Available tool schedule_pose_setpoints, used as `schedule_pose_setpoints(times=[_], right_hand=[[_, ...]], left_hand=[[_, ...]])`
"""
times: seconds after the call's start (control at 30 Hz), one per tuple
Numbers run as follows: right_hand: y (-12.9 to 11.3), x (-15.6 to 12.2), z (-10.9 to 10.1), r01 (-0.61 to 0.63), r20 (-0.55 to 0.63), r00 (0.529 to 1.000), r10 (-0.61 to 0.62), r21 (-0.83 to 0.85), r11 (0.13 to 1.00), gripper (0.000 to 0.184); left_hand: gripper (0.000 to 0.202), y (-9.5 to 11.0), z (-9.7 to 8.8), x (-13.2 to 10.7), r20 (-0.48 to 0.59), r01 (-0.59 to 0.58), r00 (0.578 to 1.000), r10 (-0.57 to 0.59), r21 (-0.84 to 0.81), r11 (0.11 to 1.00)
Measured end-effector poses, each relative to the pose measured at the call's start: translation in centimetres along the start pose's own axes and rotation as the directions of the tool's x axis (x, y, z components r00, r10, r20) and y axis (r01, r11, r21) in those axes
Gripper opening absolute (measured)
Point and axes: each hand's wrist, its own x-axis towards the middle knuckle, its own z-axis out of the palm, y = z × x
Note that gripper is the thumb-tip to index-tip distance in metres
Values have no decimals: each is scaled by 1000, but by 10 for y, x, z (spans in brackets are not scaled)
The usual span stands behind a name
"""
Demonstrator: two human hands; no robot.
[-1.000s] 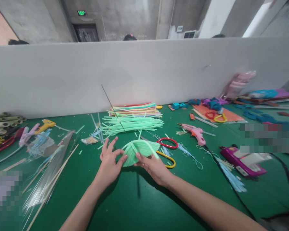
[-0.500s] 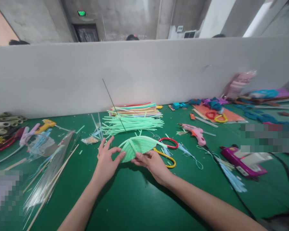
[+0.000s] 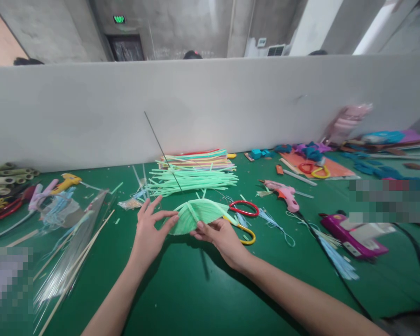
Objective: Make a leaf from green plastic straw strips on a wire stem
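Note:
A light green leaf shape made of fuzzy pipe cleaners is held up over the table, with a long thin dark wire rising from its top toward the upper left. My left hand pinches the leaf's left edge between thumb and index finger, its other fingers spread. At the lower right edge, my right hand grips the leaf with the thumb in front and the fingers behind. Scissors with a red loop and a yellow loop lie just beyond my right hand, partly covered by the leaf.
Loose green pipe cleaners lie behind the leaf. A pink glue gun and a purple device are on the right. Plastic film with thin sticks and a yellow glue gun lie left. A white partition closes off the back.
My left hand has shifted slightly left with the leaf's left edge. The leaf and its wire have tilted a little to the left; my right hand stays nearly in place.

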Motion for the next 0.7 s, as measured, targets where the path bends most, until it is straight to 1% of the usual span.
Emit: schedule_pose_setpoints(times=[0.1,0.2,0.33,0.47,0.57,0.7], right_hand=[[0,0,1,-3,-3,1000,3,-6,1000,40],[1,-1,2,-12,-8,1000,12,-25,1000,40],[3,-1,3,-21,-17,1000,21,-5,1000,38],[0,-2,4,-10,-22,1000,10,-1,1000,38],[-3,-1,3,10,-38,999,-9,13,1000,37],[-4,2,1,29,-81,996,-28,9,1000,36]], left_hand=[[17,1,1,-1,-26,-25,999,26,40,999],[15,2,4,-3,-3,-32,999,32,54,998],[15,4,5,-4,27,-44,999,42,53,998],[17,3,1,-2,12,-32,999,31,75,997],[20,1,-1,-2,-2,-32,999,33,126,991],[20,1,2,-4,4,-64,998,65,187,980]])
